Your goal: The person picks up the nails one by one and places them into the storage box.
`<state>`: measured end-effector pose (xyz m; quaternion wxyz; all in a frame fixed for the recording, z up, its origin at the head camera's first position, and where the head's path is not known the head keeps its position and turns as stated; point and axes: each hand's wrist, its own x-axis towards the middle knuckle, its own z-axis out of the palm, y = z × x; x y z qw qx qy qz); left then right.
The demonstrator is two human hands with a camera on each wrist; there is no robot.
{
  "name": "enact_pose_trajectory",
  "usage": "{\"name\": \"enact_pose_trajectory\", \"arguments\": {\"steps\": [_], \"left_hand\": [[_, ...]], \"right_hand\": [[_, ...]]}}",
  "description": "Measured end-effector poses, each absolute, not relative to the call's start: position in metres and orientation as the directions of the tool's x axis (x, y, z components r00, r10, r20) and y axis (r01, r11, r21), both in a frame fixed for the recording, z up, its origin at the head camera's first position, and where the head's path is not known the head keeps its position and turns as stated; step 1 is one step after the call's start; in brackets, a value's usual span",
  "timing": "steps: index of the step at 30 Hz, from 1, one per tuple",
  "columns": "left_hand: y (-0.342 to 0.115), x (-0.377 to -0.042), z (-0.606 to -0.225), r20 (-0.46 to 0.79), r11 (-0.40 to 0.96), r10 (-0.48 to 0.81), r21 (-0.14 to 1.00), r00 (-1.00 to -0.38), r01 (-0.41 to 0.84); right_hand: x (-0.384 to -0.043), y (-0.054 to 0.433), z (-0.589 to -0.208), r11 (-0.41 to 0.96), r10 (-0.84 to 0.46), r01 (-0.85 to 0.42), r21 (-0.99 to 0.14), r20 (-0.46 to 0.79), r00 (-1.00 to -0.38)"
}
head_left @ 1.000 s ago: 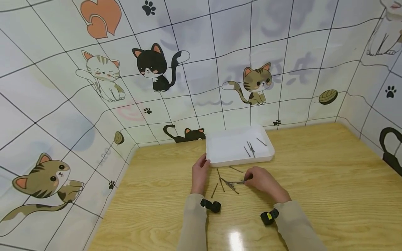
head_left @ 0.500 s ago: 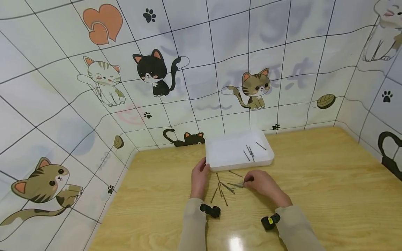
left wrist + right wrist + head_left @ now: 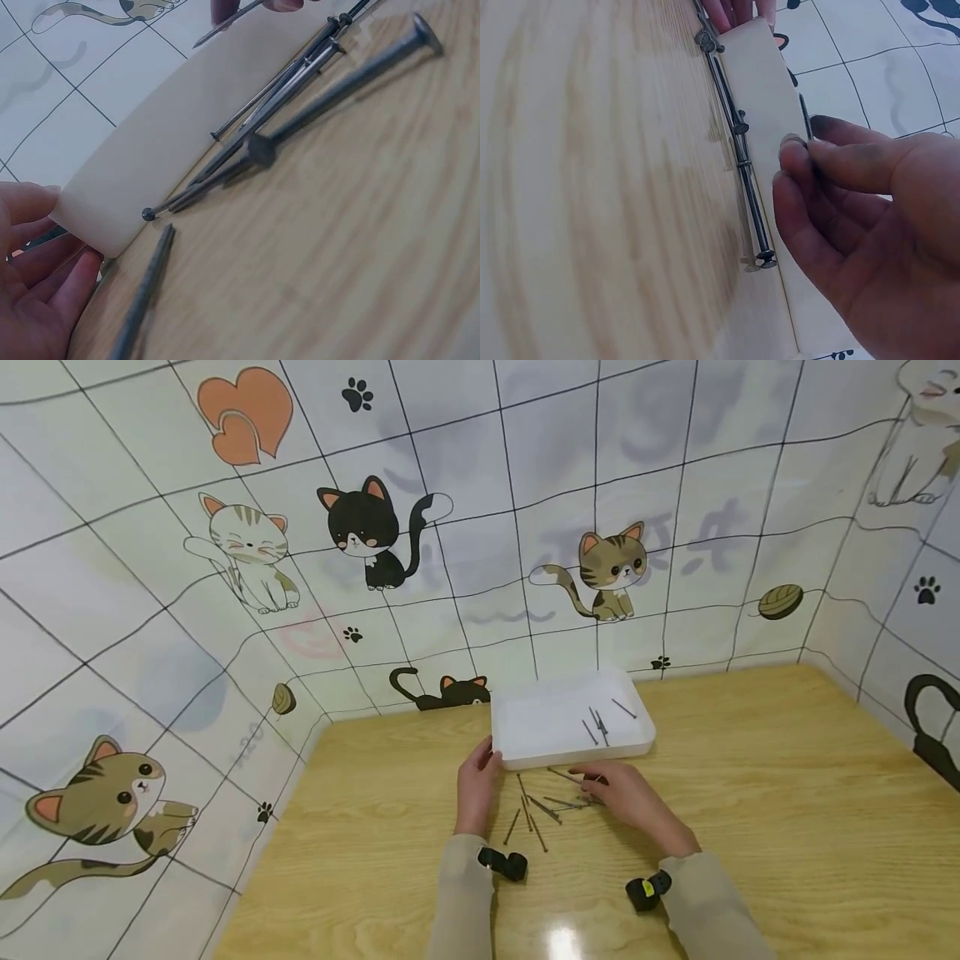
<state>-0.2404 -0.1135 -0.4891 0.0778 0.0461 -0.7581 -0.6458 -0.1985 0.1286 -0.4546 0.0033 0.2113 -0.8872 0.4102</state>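
My left hand (image 3: 477, 781) grips the near left corner of a white tray (image 3: 573, 757), its thumb and fingers (image 3: 75, 289) at the corner in the left wrist view. My right hand (image 3: 628, 793) pinches a nail (image 3: 805, 116) between thumb and fingertips, its pointed end sticking up. It hovers over the right side of a loose pile of nails (image 3: 543, 808) on the table, just in front of the tray. Several more nails (image 3: 597, 721) lie inside the tray, toward its right side.
The wooden table (image 3: 360, 843) runs back to a wall (image 3: 480, 635) printed with cartoon cats, close behind the tray. One nail (image 3: 512, 827) lies apart on the pile's left side. Each wrist wears a small black camera (image 3: 514, 866).
My right hand has drawn a nail from the pile and raised it slightly. Nails in the pile have shifted and spread toward me. My left hand stays at the tray corner.
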Motion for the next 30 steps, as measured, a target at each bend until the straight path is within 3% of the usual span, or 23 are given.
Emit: {"name": "enact_pose_trajectory", "arguments": {"steps": [6, 17, 30], "left_hand": [[-0.1139, -0.2415, -0.4897, 0.055, 0.159, -0.175, 0.987, -0.983, 0.027], [-0.1139, -0.2433, -0.4897, 0.053, 0.158, -0.171, 0.987, -0.984, 0.026], [-0.1148, -0.245, -0.4903, 0.045, 0.15, -0.167, 0.988, -0.985, 0.02]], "right_hand": [[-0.1993, 0.128, -0.4545, 0.525, -0.434, -0.396, -0.753, 0.163, -0.886], [-0.2036, 0.1285, -0.4532, 0.541, -0.39, -0.269, -0.797, 0.046, -0.92], [-0.2085, 0.1297, -0.4573, 0.502, -0.346, -0.211, -0.838, 0.029, -0.938]]}}
